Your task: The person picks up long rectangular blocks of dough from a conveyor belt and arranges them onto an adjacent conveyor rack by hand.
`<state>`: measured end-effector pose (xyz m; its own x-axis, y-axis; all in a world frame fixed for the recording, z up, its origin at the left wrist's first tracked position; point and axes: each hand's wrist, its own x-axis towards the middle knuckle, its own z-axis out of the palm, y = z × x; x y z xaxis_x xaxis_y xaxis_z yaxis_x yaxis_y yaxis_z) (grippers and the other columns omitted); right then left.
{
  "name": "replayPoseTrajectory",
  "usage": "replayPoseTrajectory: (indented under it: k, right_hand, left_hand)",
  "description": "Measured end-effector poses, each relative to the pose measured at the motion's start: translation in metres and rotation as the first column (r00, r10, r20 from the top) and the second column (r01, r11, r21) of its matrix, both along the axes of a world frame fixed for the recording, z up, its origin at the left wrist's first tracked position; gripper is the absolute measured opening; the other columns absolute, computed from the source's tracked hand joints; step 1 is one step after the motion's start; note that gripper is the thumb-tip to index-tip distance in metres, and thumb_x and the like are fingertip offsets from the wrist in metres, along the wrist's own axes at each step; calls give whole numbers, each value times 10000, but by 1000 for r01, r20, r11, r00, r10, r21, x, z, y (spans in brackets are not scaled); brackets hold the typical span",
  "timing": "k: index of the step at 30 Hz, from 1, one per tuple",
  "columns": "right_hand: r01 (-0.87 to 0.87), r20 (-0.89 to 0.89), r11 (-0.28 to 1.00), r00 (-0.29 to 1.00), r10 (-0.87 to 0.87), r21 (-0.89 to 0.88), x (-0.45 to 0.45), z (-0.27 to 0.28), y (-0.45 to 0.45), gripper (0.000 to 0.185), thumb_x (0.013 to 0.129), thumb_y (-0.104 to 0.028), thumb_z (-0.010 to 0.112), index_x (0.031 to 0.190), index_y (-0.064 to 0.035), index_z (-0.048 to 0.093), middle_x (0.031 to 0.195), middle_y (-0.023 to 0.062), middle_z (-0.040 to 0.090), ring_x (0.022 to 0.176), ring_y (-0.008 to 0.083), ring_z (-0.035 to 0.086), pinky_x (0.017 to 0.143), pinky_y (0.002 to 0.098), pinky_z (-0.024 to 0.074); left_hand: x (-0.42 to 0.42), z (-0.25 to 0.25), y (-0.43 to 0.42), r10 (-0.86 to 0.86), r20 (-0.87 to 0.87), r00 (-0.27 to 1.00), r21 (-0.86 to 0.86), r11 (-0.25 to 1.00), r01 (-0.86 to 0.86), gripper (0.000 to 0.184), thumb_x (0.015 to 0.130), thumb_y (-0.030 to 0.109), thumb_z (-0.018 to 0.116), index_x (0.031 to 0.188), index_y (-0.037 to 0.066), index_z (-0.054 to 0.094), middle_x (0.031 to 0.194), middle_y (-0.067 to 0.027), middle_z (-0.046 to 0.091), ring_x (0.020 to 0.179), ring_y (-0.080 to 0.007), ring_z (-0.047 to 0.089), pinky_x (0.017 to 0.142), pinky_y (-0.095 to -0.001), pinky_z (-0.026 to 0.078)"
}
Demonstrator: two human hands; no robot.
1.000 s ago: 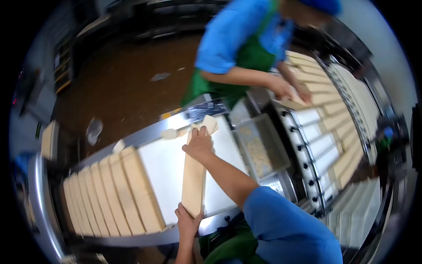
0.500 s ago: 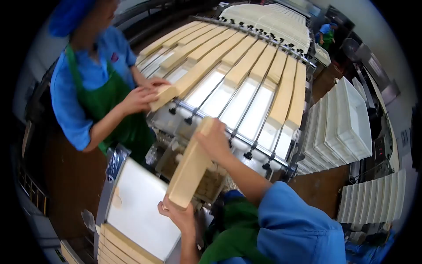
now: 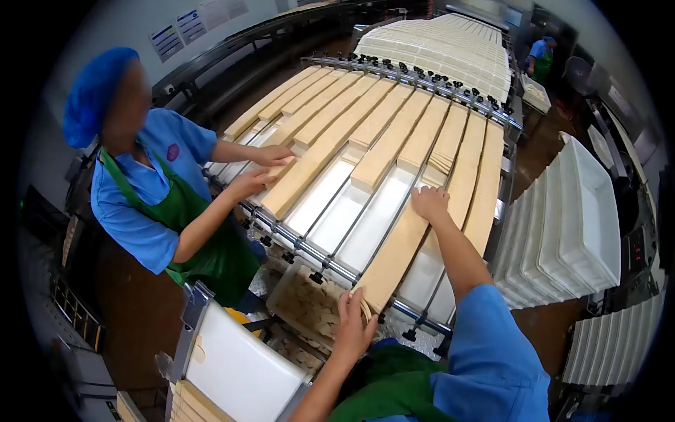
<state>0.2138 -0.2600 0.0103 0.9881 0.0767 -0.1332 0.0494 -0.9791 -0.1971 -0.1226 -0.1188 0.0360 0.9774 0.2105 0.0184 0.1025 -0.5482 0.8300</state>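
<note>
A long pale-yellow block [image 3: 395,254] lies in one of the lanes of the white slatted conveyor [image 3: 330,211]. My right hand [image 3: 430,204] is closed over its far end, with fingers curled around the edge. At the near end, my left hand [image 3: 354,325] grips the block from below and the side, and thin curved layers show beside its fingers. Ahead of my right hand, a few thin slices [image 3: 441,160] lean in the same lane. Other long blocks [image 3: 383,163] lie in the neighbouring lanes, parted by thin metal rods.
A co-worker [image 3: 158,183] stands at the left, both hands on a block. Below the conveyor's edge is a bin [image 3: 304,299] of round pale pieces. A white board [image 3: 242,369] stands at lower left. Stacked white trays [image 3: 562,218] rise at the right.
The block I hold has moved right and forward, from above the bin onto the conveyor lane. The co-worker's hands have moved forward over the conveyor with a block. My view has tilted up.
</note>
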Motion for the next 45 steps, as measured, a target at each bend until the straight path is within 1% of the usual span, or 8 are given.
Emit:
replayPoseTrajectory:
  k: [4, 9, 12, 19, 26, 32, 41, 45]
  right_hand:
    - [22, -192, 999, 981, -15, 33, 31, 14, -6, 618, 910, -425, 282, 1248, 23, 540, 1377, 195, 450, 1257, 368, 387, 1047, 465, 246]
    - [-5, -35, 1000, 999, 5, -1, 52, -11, -18, 591, 905, -397, 320, 1264, 30, 514, 1488, 195, 264, 1263, 365, 390, 1026, 489, 279]
    - [-22, 135, 998, 991, 14, 58, 69, -19, -26, 447, 875, -313, 387, 1098, 16, 590, 1241, 192, 517, 1148, 344, 480, 974, 472, 331]
    - [-130, 499, 991, 857, 129, -34, 72, -34, -39, 325, 847, -275, 488, 1013, -19, 602, 1082, 148, 561, 1033, 294, 491, 845, 459, 356]
    - [-68, 297, 997, 953, 52, 41, 86, -43, -41, 724, 875, -464, 530, 1373, 32, 356, 1429, 231, 354, 1344, 381, 290, 1108, 477, 209]
    - [-115, 360, 986, 921, 150, -118, 93, -48, -45, 605, 940, -451, 452, 1371, -30, 395, 1405, 183, 406, 1294, 343, 371, 1064, 457, 297]
    - [-238, 402, 968, 896, 187, 81, 133, -86, -77, 634, 952, -515, 368, 1430, -101, 323, 1406, 178, 411, 1296, 361, 365, 1052, 457, 296]
    - [-374, 461, 895, 856, 233, 242, 117, -66, -45, 693, 938, -543, 398, 1418, -49, 328, 1386, 219, 419, 1285, 359, 386, 1056, 419, 301]
  left_hand:
    - [23, -11, -13, 12, 4, 1000, -30, 999, -12, 615, 837, 79, 574, 1382, 28, 295, 1374, -278, 228, 1215, -437, 376, 1029, -407, 343]
    - [50, -16, -21, 23, -50, 998, -78, 997, -27, 599, 835, 68, 535, 1383, 39, 294, 1366, -290, 219, 1216, -453, 358, 983, -409, 383]
    - [70, -16, -24, -28, -41, 999, -66, 997, 25, 592, 838, 51, 521, 1386, 43, 296, 1371, -290, 213, 1198, -445, 385, 964, -396, 397]
    - [95, -39, -35, -26, -156, 987, -165, 986, -1, 559, 851, -10, 490, 1383, 69, 338, 1406, -328, 174, 1048, -412, 499, 902, -371, 432]
    - [123, -63, -27, -107, 91, 990, -126, 985, 118, 663, 757, -127, 395, 1379, 97, 341, 1473, -287, 164, 1392, -421, 165, 1129, -403, 181]
    - [75, -39, -11, 291, 210, 933, -189, 949, -253, 579, 772, -95, 395, 1334, 43, 377, 1374, -214, 310, 1243, -382, 382, 1012, -351, 344]
    - [-34, -86, 44, 746, 254, 616, -111, 655, -747, 522, 798, 16, 545, 1297, 5, 394, 1288, -241, 402, 1184, -405, 424, 1001, -417, 366]
    - [-99, -104, 55, 855, 157, 494, 342, 422, -839, 483, 781, 121, 615, 1219, 7, 444, 1101, -210, 495, 1025, -371, 495, 879, -439, 424]
